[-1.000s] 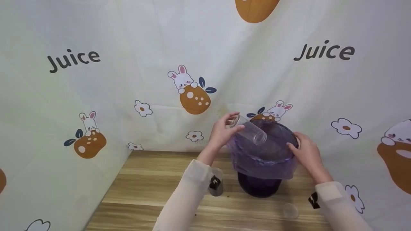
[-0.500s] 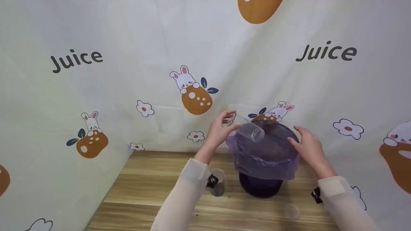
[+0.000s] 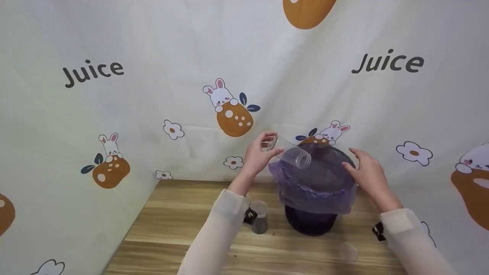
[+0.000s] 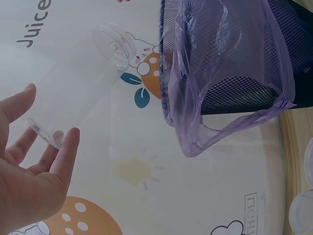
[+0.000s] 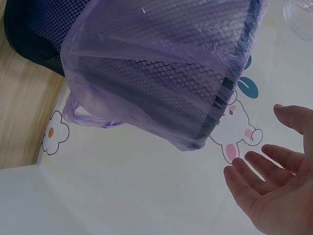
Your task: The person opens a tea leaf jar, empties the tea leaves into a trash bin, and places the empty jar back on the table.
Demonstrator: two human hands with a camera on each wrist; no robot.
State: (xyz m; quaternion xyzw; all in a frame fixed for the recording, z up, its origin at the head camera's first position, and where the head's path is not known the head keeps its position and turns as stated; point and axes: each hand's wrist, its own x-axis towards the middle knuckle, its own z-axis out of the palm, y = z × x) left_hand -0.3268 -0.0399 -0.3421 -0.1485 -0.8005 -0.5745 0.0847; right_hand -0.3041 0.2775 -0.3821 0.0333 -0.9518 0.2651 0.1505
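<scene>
My left hand (image 3: pixel 258 156) grips a clear plastic jar (image 3: pixel 292 152) by its base end. The jar is tilted, its uncapped threaded mouth pointing down and right over the mesh wastebasket (image 3: pixel 311 223). In the left wrist view a few tiny dark specks show on the jar's wall (image 4: pixel 68 98). A thin purple bag (image 3: pixel 317 202) lines the wastebasket and folds over its rim. Beside the rim's right side is my right hand (image 3: pixel 368 173), holding nothing. Its fingers (image 5: pixel 239 191) are spread and apart from the bag in the right wrist view.
A second clear jar (image 3: pixel 260 219), dark in its lower part, stands on the wooden table (image 3: pixel 172 225) left of the wastebasket. A clear round lid (image 3: pixel 348 252) lies to the front right. Printed cloth (image 3: pixel 183 95) hangs behind and at the sides.
My right hand has come off the wastebasket's rim and moved slightly outward. My left hand has shifted a little to the left with the tilted jar.
</scene>
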